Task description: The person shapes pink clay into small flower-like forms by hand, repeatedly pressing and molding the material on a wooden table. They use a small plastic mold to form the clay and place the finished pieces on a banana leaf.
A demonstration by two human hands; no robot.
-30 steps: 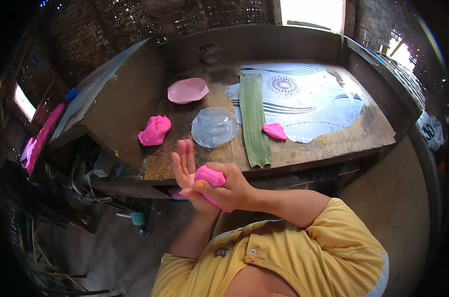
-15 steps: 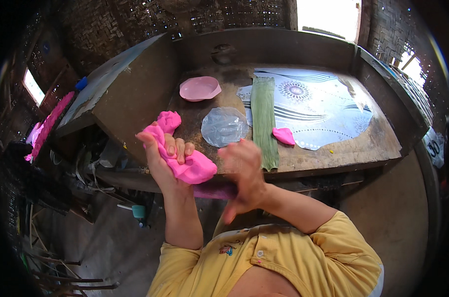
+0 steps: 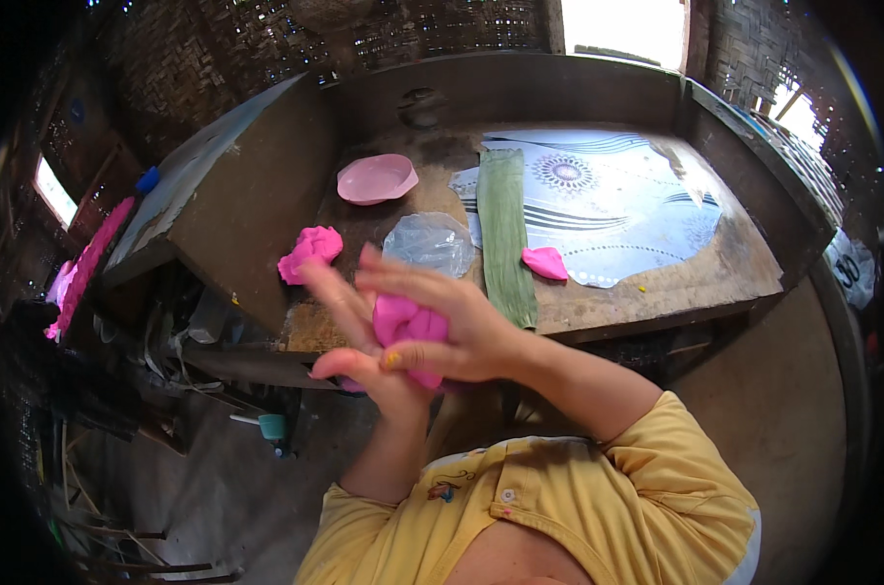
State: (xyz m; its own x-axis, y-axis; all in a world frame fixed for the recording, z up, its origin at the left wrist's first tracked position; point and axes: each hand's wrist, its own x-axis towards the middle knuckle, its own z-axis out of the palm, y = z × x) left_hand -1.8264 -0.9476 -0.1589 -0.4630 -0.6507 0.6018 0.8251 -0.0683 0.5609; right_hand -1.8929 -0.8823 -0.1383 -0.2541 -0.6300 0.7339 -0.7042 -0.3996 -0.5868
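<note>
A soft lump of bright pink dough (image 3: 395, 317) is pressed between my two hands in front of the bench edge. My left hand (image 3: 391, 388) lies beneath it, fingers and thumb stretched out past the lump. Over the top, my right hand (image 3: 473, 327) wraps the dough with its fingers and thumb. Another pink dough lump (image 3: 313, 252) rests on the bench just beyond my left fingers. A round, clear plastic sheet (image 3: 427, 244) lies behind my right hand. To its right are a long green leaf strip (image 3: 503, 234) and a small flat pink dough piece (image 3: 546, 262).
A pink oval bowl (image 3: 377, 179) stands toward the back of the wooden bench (image 3: 647, 312). Patterned sheeting (image 3: 613, 205) covers the right part. Raised boards (image 3: 500, 90) border the back and sides. A teal dipper (image 3: 271, 426) is below at the left.
My right hand has moved left onto the dough, which is now squeezed between both palms. My left hand has lowered toward the right, and its curled fingers have straightened.
</note>
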